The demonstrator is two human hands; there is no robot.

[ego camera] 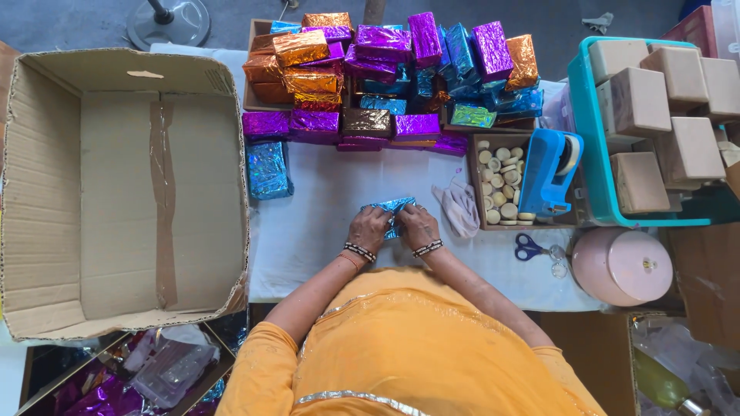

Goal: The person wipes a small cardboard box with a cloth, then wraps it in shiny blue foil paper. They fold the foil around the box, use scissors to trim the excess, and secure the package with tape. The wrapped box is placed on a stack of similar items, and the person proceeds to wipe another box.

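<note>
Blue foil packet: a small block wrapped in shiny blue foil (391,209) lies on the white cloth-covered table (324,231), near its front edge and about midway along it, right where both hands can press down on it.
Left hand: the left hand (368,229) is curled over the packet's left side, fingers bent down onto the foil, holding it flat against the table.
Right hand: the right hand (418,226) is closed on the packet's right side, fingertips pinching a foil flap; how tight the pinch is cannot be told.
Finished stack: a heap of foil-wrapped blocks in purple, orange, blue and brown (385,77) is piled along the back edge, out of the working space yet within reach.
Loose packet: one blue foil-wrapped block (268,169) lies apart, towards the left edge.
Carton: a large open brown cardboard box (123,192) stands beside the left edge, mouth up.
Tape dispenser: a blue plastic tape dispenser (549,169) rests on a shallow tray of small pale round pieces (499,185), just right of the hands.
Scissors: blue-handled scissors (530,246) lie near the front right corner.
Bare blocks: plain tan blocks in a teal plastic crate (586,131) sit off the right edge.
</note>
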